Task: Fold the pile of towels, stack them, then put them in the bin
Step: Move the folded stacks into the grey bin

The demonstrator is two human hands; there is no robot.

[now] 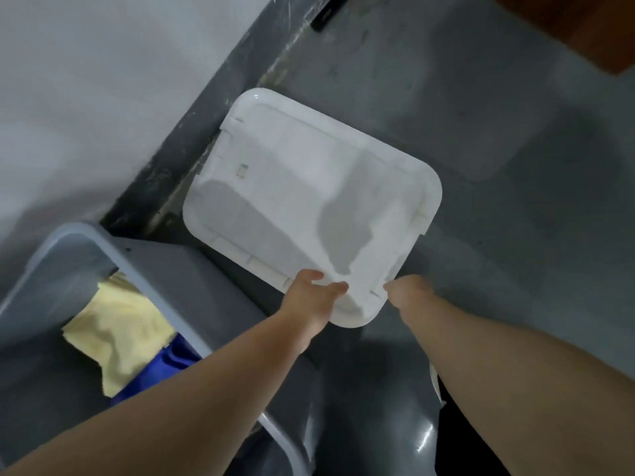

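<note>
"Two grips on one lid. Why is the person using both?"

"It is looking broad and thin, so it is probably flexing, and sharing the near edge is steadying it. The left grip is clamping that edge, with its digits curling over the rim. The right grip is meeting the near corner with its fingers bent. Blur is hiding whether they are closing round the plastic, so that one cannot be told."

"Where is the lid hanging?"

"Just beyond the bin, off its far right corner, and tilting above the floor. A shadow falling farther out from the bin is suggesting the lid is being carried clear of the ground rather than resting on it."

"Are the towels sitting inside the bin?"

"Yes. A yellow towel is lying rumpled inside the bin, partly covering a blue towel below it. They are looking loosely dropped in, not squarely stacked."

"So the lid is coming off, or going on?"

"That is not showing. With the cloth lying this untidy, folding is likely remaining to be done, and holding the lid away from the bin is leaving the opening free for reaching in."
</note>
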